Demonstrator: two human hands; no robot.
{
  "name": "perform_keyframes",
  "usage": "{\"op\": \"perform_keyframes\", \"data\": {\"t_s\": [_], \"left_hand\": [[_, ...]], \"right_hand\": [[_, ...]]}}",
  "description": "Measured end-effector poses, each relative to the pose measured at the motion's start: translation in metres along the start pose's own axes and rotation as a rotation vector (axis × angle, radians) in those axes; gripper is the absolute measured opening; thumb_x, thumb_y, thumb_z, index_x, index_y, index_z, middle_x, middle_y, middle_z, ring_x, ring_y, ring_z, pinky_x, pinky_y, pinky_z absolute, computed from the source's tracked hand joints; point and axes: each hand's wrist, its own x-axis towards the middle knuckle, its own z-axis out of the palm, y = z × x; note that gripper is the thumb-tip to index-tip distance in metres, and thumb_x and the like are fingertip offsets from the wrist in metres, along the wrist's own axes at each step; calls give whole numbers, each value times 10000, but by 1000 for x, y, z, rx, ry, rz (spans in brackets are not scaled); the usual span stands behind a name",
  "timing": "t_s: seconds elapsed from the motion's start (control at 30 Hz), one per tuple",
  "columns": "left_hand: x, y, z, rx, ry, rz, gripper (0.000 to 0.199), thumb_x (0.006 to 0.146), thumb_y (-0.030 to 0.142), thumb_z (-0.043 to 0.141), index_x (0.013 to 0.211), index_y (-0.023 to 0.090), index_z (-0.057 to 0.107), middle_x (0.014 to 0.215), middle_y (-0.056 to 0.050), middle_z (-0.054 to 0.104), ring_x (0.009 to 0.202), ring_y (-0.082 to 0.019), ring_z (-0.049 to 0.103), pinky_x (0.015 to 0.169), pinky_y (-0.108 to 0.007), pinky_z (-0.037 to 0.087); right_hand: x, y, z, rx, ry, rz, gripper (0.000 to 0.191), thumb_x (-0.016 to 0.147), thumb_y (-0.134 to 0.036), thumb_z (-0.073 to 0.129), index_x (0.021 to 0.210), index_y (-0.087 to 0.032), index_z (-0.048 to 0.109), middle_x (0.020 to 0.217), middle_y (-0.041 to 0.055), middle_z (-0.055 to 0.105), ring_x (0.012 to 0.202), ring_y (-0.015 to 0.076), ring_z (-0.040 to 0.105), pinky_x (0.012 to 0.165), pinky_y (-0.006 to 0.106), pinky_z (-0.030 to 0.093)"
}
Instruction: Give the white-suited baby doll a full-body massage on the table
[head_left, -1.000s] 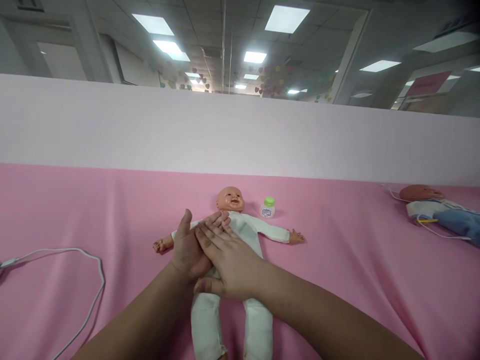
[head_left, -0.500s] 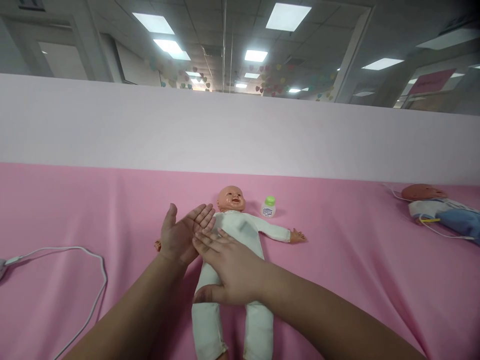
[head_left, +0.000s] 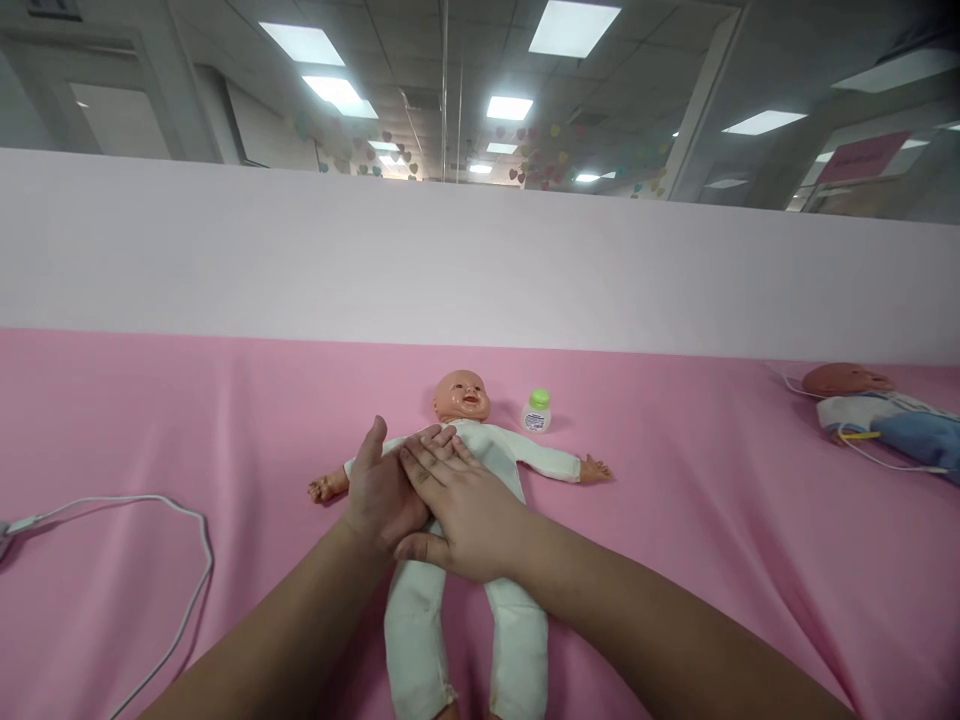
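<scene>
Above the torso of a baby doll [head_left: 499, 455] in a white suit, my two hands meet. My left hand [head_left: 382, 495] is palm up, thumb raised and fingers stretched out. Across its palm and fingers lies my right hand [head_left: 472, 510], palm down with straight fingers. Nothing shows between them, though the contact itself is hidden. The doll lies on its back, arms spread, its middle covered by my hands. Beside its head stands a small clear bottle [head_left: 535, 416] with a green cap and a printed label.
Pink cloth [head_left: 675, 570] covers the table, backed by a low white wall [head_left: 480, 270]. On the far right lies a second doll [head_left: 900, 425] in blue and white, with a thin cord around it. A white cable [head_left: 202, 560] curves across the left side.
My left hand has shifted right and my right hand slightly up, so they overlap more. The doll's arm on the left has come into view.
</scene>
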Motion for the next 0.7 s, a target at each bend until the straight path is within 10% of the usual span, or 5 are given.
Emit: {"op": "perform_keyframes", "data": {"t_s": [0.33,0.5,0.7], "left_hand": [[9,13,-6,133,105,124,826,978,677,447,1466,12,487,1435,-276,591,1358,-322,577,1165,-439,449],[21,4,-18,287,142,180,658,1009,613,458,1399,96,574,1503,-218,562,1429,-282,509,1239,-420,333],[34,-14,-45,694,158,405,403,955,483,676,1252,215,711,1534,-101,563,1503,-290,403,1285,-440,197]], "right_hand": [[-7,-7,-5,-11,-60,154,963,945,-710,517,1591,-17,338,1644,266,328,1541,383,324,1275,562,203],[-18,-15,-29,100,-109,47,617,994,-501,562,1517,-176,515,1492,134,601,1375,321,563,1157,486,426],[-52,-5,-36,239,-136,-87,428,1036,-342,499,1444,-272,607,1496,47,610,1412,231,541,1254,441,303]]}}
